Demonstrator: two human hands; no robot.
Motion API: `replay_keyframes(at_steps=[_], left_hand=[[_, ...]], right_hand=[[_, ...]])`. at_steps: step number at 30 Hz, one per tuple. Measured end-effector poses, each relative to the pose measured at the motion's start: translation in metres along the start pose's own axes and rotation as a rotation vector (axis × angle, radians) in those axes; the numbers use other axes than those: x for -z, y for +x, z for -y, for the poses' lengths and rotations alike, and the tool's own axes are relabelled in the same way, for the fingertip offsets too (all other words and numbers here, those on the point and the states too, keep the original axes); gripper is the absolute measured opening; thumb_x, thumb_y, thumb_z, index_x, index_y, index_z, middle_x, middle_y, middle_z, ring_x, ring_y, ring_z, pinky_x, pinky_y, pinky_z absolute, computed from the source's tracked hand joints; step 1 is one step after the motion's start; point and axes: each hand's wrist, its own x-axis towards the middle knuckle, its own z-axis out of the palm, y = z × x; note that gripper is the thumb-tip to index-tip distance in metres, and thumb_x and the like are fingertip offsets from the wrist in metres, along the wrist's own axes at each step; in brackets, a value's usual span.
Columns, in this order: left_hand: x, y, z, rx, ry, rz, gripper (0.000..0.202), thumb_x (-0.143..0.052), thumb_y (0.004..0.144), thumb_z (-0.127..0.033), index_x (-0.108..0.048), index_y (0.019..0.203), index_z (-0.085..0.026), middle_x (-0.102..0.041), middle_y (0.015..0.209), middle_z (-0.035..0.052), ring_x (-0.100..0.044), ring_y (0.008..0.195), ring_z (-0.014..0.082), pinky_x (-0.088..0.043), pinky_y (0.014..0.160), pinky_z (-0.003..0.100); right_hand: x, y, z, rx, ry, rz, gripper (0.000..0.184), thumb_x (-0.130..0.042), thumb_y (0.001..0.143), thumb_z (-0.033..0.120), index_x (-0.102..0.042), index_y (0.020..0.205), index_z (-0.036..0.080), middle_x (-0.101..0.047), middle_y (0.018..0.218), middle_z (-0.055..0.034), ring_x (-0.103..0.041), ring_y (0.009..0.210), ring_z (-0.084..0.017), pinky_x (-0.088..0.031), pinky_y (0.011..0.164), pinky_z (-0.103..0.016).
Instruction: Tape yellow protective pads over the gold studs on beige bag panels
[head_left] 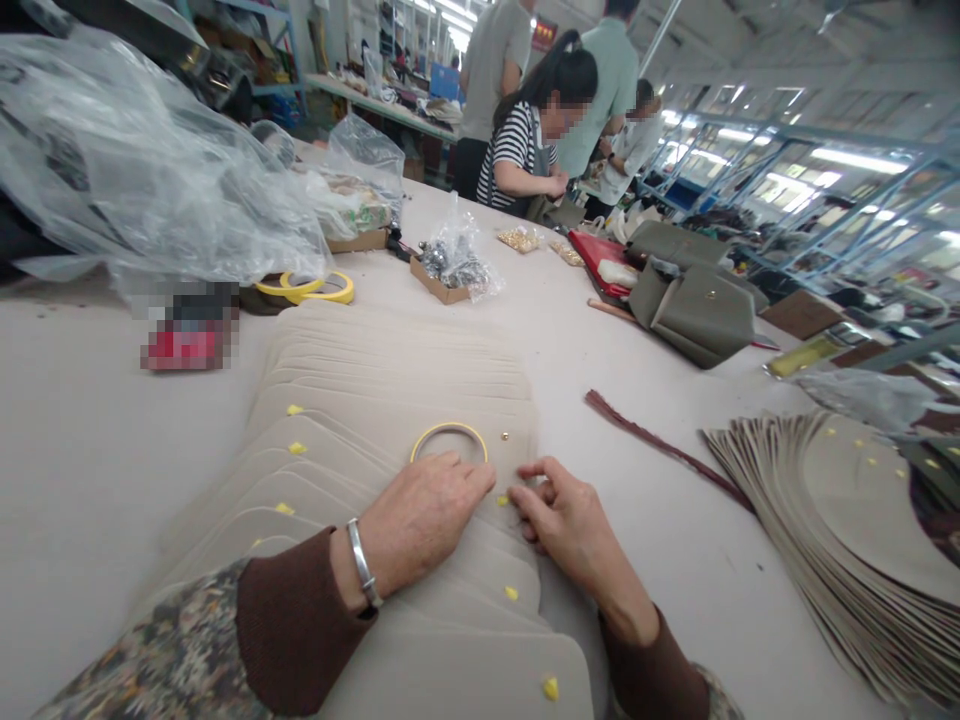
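Overlapping beige bag panels (450, 660) lie fanned out in front of me, several with small yellow tape pieces (551, 688) near their edges. My left hand (427, 510), a silver bangle at its wrist, is closed on a thin roll of yellow tape (450, 430) standing up above the panels. The lower part of the roll is hidden by the hand. Beside it, at the panels' right edge, is my right hand (559, 515). Its thumb and forefinger are apart, with the thumb next to a yellow tape piece (503, 500). A small metal stud (505, 436) sits just beyond.
Yellow tape rolls (322, 288) and plastic bags (135, 170) are at the back left. A box of metal fittings (450, 272) stands behind the panels. To the right are a brown strip (660, 445), a fanned stack (810, 540) and an olive bag (697, 310). A co-worker (525, 150) sits across.
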Motion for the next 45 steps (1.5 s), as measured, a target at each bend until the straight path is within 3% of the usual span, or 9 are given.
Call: replay_keyframes(at_steps=[4,10,16,20,22,27,36,41,45], left_hand=[[0.000,0.000,0.001,0.008,-0.004,-0.025,0.016,-0.038,0.096,-0.017,-0.053,0.090,-0.019,-0.061,0.082,0.0029,-0.054,0.075,0.0202,-0.043,0.067,0.032],[-0.001,-0.001,0.002,0.021,-0.034,-0.063,0.018,-0.038,0.096,-0.018,-0.054,0.089,-0.020,-0.061,0.080,0.0025,-0.056,0.075,0.0194,-0.046,0.069,0.032],[-0.002,-0.003,0.010,-0.067,-0.137,-0.247,0.022,-0.039,0.095,-0.012,-0.055,0.108,-0.019,-0.068,0.094,0.0039,-0.064,0.088,0.0169,-0.052,0.079,0.030],[0.000,-0.005,0.017,-0.162,-0.225,-0.380,0.034,-0.039,0.097,-0.015,-0.043,0.130,-0.023,-0.069,0.110,0.0031,-0.066,0.097,0.0128,-0.053,0.084,0.024],[0.000,-0.006,0.019,-0.158,-0.222,-0.360,0.041,-0.039,0.098,-0.018,-0.033,0.138,-0.024,-0.069,0.113,0.0030,-0.068,0.097,0.0130,-0.054,0.082,0.024],[-0.003,-0.006,0.017,-0.082,-0.138,-0.297,0.036,-0.037,0.099,-0.027,-0.031,0.134,-0.022,-0.072,0.103,0.0050,-0.071,0.079,0.0186,-0.055,0.064,0.029],[-0.009,-0.005,0.010,-0.129,-0.136,-0.235,0.030,-0.037,0.098,-0.021,-0.036,0.128,-0.021,-0.070,0.091,0.0028,-0.069,0.078,0.0167,-0.050,0.062,0.025],[-0.003,-0.004,0.007,-0.102,-0.157,-0.204,0.014,-0.037,0.098,-0.019,-0.050,0.094,-0.020,-0.063,0.076,-0.0014,-0.063,0.066,0.0130,-0.042,0.057,0.023],[-0.001,-0.001,0.004,-0.090,-0.146,-0.271,0.016,-0.037,0.095,-0.014,-0.051,0.089,-0.020,-0.062,0.074,-0.0010,-0.060,0.064,0.0133,-0.040,0.056,0.024]], right_hand=[[0.003,-0.008,-0.005,0.084,-0.033,-0.017,0.015,-0.059,0.085,0.028,-0.068,0.078,0.018,-0.068,0.065,-0.0011,-0.062,0.057,-0.014,-0.046,0.055,-0.023],[-0.014,-0.012,0.000,0.284,-0.287,-0.093,0.016,-0.056,0.088,0.021,-0.072,0.084,0.019,-0.071,0.078,-0.0046,-0.065,0.071,-0.017,-0.046,0.069,-0.026],[-0.017,-0.005,0.009,0.265,-0.383,-0.074,0.015,-0.056,0.083,0.015,-0.070,0.079,0.018,-0.068,0.073,-0.0026,-0.061,0.065,-0.015,-0.043,0.064,-0.024],[-0.007,-0.007,0.012,0.166,-0.214,0.095,0.015,-0.059,0.078,0.014,-0.069,0.067,0.019,-0.066,0.061,0.0014,-0.057,0.055,-0.012,-0.039,0.054,-0.022],[-0.003,-0.008,0.012,0.165,-0.076,0.096,0.016,-0.058,0.081,0.016,-0.070,0.070,0.018,-0.067,0.063,0.0009,-0.059,0.057,-0.013,-0.041,0.055,-0.021],[-0.002,-0.007,0.016,0.395,0.116,-0.161,0.017,-0.059,0.085,0.018,-0.070,0.097,0.017,-0.071,0.085,-0.0050,-0.063,0.072,-0.015,-0.050,0.068,-0.026],[-0.013,-0.002,0.018,0.725,-0.123,-0.224,0.021,-0.049,0.085,0.007,-0.065,0.087,0.020,-0.070,0.077,-0.0050,-0.064,0.073,-0.016,-0.050,0.070,-0.027],[-0.017,-0.004,0.019,0.621,-0.163,-0.332,0.017,-0.050,0.080,0.010,-0.064,0.074,0.019,-0.065,0.064,-0.0027,-0.059,0.058,-0.014,-0.047,0.059,-0.025],[-0.022,-0.004,0.027,0.301,0.113,-0.272,0.011,-0.055,0.076,0.018,-0.064,0.070,0.018,-0.064,0.059,-0.0007,-0.057,0.051,-0.012,-0.046,0.051,-0.023]])
